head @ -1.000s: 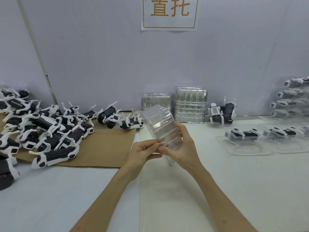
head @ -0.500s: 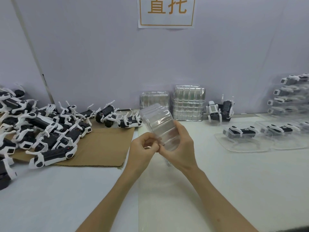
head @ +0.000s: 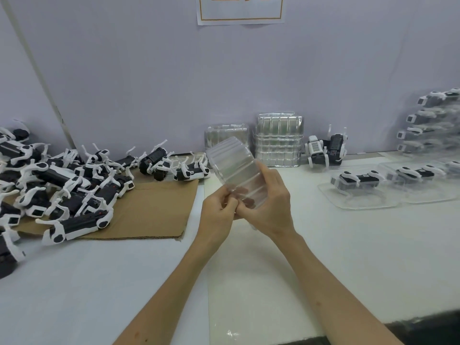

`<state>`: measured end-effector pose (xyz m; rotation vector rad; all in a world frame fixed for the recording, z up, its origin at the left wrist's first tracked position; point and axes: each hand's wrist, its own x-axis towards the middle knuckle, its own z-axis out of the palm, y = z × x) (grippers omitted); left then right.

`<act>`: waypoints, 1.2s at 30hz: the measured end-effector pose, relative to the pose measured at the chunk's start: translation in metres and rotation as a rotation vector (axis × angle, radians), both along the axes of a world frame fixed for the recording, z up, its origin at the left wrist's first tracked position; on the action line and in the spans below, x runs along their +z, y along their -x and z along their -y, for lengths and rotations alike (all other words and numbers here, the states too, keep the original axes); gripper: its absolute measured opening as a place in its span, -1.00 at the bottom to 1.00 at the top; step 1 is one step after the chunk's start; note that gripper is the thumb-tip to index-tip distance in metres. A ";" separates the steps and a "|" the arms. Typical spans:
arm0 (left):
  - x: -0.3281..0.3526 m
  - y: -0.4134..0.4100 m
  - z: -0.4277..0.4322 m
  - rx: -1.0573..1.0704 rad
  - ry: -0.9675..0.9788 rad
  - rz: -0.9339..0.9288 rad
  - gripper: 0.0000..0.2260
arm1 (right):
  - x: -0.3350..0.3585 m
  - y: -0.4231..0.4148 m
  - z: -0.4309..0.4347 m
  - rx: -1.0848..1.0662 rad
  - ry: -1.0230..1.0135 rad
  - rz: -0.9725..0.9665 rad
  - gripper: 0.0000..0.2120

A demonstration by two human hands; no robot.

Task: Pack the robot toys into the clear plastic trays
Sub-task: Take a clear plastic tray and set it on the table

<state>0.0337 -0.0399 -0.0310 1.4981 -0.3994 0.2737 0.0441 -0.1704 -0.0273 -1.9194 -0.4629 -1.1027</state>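
Above the middle of the white table (head: 348, 245), a clear plastic tray (head: 234, 165) is held tilted in the air by both bare hands, its ribbed body rising up and to the left of the fingers. The left hand (head: 219, 215) pinches the tray's near edge between thumb and curled fingertips, while the right hand (head: 271, 205) wraps the tray's right side, its fingers pressed against the plastic and partly seen through it. Left of the fingers, a heap of black-and-white robot toys (head: 64, 185) lies partly on a sheet of brown cardboard (head: 154, 212), with more toys strung along the wall toward the tray. Beyond the fingers, two stacks of empty clear trays (head: 278, 140) stand against the grey wall (head: 149, 83), the right stack taller than the left. Just right of those stacks, two robot toys (head: 326, 148) stand upright together. Farther right of the fingers, packed trays (head: 358, 185), each holding a toy, lie flat on the table, and more filled trays (head: 433, 120) are piled at the far right edge. A paper sign (head: 240, 9) with an orange border hangs on the wall above.
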 end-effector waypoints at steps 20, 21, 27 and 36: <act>0.000 -0.010 -0.038 -0.282 0.022 -0.105 -0.74 | 0.005 -0.002 0.012 0.410 -0.193 -0.405 -0.87; 0.001 -0.009 -0.038 -0.272 0.019 -0.100 -0.73 | 0.006 -0.001 0.013 0.429 -0.190 -0.415 -0.87; 0.003 -0.008 -0.033 -0.215 -0.005 -0.053 -0.76 | 0.014 0.003 0.023 0.505 -0.193 -0.472 -0.82; -0.001 -0.017 -0.029 -0.088 -0.036 -0.032 -0.67 | 0.012 0.000 0.020 0.451 -0.179 -0.416 -0.88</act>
